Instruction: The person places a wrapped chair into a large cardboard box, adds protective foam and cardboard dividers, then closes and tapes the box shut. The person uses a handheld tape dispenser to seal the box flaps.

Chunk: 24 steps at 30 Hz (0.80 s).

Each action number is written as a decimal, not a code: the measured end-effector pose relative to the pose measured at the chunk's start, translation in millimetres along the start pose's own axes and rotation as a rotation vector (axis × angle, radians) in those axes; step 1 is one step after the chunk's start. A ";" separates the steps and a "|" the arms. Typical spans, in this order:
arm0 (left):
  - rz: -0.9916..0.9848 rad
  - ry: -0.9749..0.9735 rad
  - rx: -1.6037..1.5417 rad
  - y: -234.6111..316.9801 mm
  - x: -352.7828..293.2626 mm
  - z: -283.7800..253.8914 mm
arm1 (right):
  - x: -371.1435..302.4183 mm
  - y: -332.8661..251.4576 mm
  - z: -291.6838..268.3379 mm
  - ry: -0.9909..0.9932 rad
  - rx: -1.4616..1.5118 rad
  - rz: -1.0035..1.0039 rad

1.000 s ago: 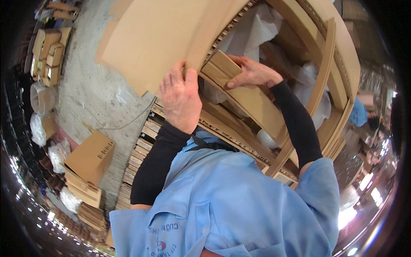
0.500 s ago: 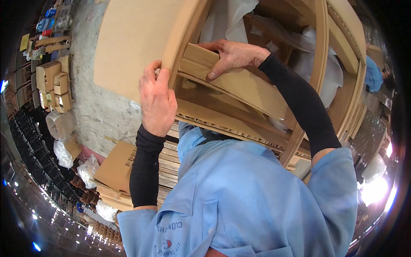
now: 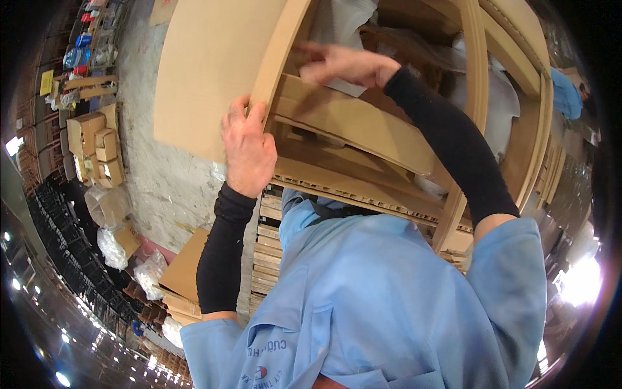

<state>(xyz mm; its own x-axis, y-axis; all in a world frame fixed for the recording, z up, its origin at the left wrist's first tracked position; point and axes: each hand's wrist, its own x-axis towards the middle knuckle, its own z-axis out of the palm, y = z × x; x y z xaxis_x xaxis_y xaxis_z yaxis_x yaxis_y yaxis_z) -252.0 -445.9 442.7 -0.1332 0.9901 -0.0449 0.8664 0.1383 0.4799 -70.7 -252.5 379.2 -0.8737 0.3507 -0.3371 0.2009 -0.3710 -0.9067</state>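
Note:
A large open cardboard box (image 3: 353,192) stands in front of me, with its broad flap (image 3: 214,71) folded out to the left. My left hand (image 3: 249,152) has its fingers curled over the box's left edge, closed on the cardboard. Inside the near part of the box lies a folded cardboard strip (image 3: 369,123), slanting down to the right. My right hand (image 3: 350,65) hovers just above the strip's left end, with nothing visible in it; its index finger is stretched out and the fingertips are smeared by motion. White foam sheet (image 3: 343,26) lines the inside beyond that hand.
A cardboard divider (image 3: 477,71) crosses the box on the right, with more foam wrap (image 3: 499,117) past it. Wooden slats (image 3: 269,253) show below the box. Small cartons (image 3: 94,142) and plastic bags (image 3: 150,272) stand at left. Another person's blue sleeve (image 3: 567,94) appears far right.
My right hand has let go of the cardboard strip and lifted away from it, its fingers moving up and left. The left hand stays on the box edge. The whole view has shifted slightly.

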 end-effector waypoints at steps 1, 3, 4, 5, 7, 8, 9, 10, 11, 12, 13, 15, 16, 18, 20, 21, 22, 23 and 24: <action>-0.008 0.002 -0.003 0.4 0.0 -1.4 | 7.1 -13.6 0.3 0.177 0.056 -0.029; -0.011 -0.014 -0.012 2.3 -2.1 -1.1 | 34.2 -31.2 -16.1 0.239 0.334 0.083; 0.006 -0.019 -0.023 0.3 -1.4 -0.6 | 45.3 -28.4 -11.0 0.367 0.252 -0.002; 0.028 -0.031 -0.033 -1.4 0.9 -0.9 | 51.5 -22.4 -8.6 0.501 0.174 -0.083; 0.044 -0.024 0.010 2.9 4.9 2.7 | 63.6 -13.0 -7.8 0.608 0.272 -0.220; 0.047 -0.014 0.064 6.5 0.8 5.6 | 64.6 -13.4 1.8 0.647 0.324 -0.287; 0.051 -0.005 0.118 8.2 -3.2 7.1 | 61.3 -15.4 4.1 0.590 0.340 -0.226; 0.021 -0.022 0.075 6.6 -7.6 6.1 | 56.3 -19.1 1.4 0.532 0.355 -0.166; 0.007 -0.031 0.030 5.1 -6.4 3.7 | 50.9 -26.8 -0.9 0.484 0.362 -0.118; -0.008 -0.041 -0.015 4.6 -5.0 2.2 | 65.5 -24.0 7.9 0.722 0.424 -0.077; -0.027 -0.057 -0.036 5.7 -2.3 2.5 | 64.3 -23.9 3.3 0.668 0.407 -0.107; -0.073 -0.091 -0.071 6.7 2.0 1.2 | 64.8 -21.0 -6.1 0.554 0.379 -0.165; -0.070 -0.074 -0.109 7.0 4.6 1.1 | 69.4 -20.9 -8.9 0.544 0.366 -0.143; -0.097 -0.108 -0.199 2.3 9.1 -2.8 | 74.2 -24.5 -15.3 0.527 0.340 -0.109; -0.081 -0.128 -0.230 -5.1 12.9 -4.6 | 71.8 -26.9 -12.4 0.531 0.316 -0.097; -0.145 -0.208 -0.390 -9.2 14.6 -10.4 | 68.2 -30.3 -8.8 0.543 0.305 -0.103; -0.211 -0.287 -0.550 -12.9 17.7 -21.1 | 65.5 -34.6 -5.4 0.554 0.295 -0.108; -0.270 -0.365 -0.714 -16.5 25.3 -29.9 | 64.4 -38.2 -8.3 0.548 0.261 -0.101; -0.213 -0.283 -0.691 -29.2 35.3 -43.0 | 64.0 -40.2 -10.8 0.547 0.232 -0.092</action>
<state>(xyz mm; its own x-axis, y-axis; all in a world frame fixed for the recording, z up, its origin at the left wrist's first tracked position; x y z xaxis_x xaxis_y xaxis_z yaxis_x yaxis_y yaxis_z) -302.6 -416.1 464.7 -0.0546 0.9254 -0.3751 0.3267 0.3716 0.8690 -129.9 -205.8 391.4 -0.5160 0.7588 -0.3975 -0.0207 -0.4749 -0.8798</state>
